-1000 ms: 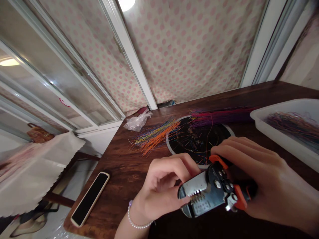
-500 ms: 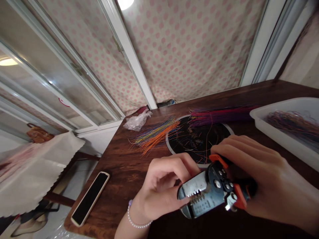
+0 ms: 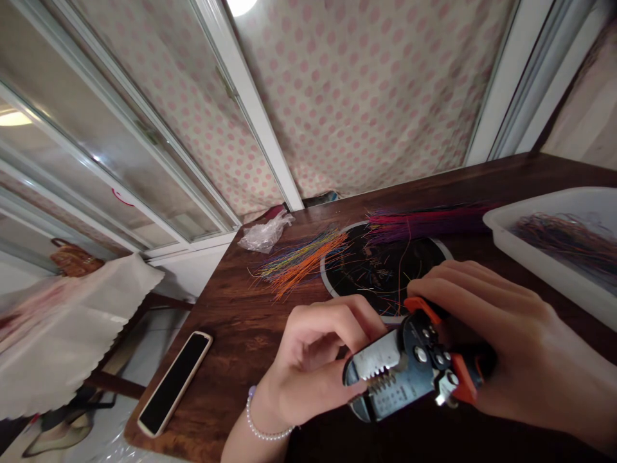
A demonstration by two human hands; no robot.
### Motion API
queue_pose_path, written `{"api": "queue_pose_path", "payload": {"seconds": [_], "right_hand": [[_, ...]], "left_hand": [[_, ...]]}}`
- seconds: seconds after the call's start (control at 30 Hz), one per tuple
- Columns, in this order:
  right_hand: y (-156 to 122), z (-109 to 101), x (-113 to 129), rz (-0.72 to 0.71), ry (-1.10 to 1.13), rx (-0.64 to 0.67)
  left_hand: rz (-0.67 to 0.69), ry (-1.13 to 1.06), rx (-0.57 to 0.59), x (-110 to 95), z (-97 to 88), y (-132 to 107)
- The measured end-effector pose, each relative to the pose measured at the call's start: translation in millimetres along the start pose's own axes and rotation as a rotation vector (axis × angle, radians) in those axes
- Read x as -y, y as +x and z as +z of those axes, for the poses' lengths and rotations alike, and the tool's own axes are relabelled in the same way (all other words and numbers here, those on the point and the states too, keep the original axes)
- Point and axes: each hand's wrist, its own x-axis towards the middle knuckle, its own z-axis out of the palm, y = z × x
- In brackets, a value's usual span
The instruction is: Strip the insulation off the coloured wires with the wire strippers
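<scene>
2 hands share a wire stripper above the wooden table: the right hand wraps its orange handles, while the left hand pinches the toothed head. It should feel stiff and fairly weighty (handles are the safest hold). Whether the jaws hold anything is hard to tell.

A round ceiling lamp glares; light bright, soft; edges bow; white scalloped cloth blurred.

Head view looks forward and down onto left hand, right hand
</scene>
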Motion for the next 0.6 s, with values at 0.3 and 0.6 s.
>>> {"api": "queue_pose_path", "payload": {"seconds": [0.3,0.6], "right_hand": [[-0.6,-1.5,-0.6,0.018,0.003,0.007],[1.1,0.0,0.4,0.058,0.022,0.011]], "left_hand": [[0.021,0.004,-0.008,2.4,0.6,-0.2],[0.013,0.006,-0.001,1.1,-0.5,-0.3]]}}
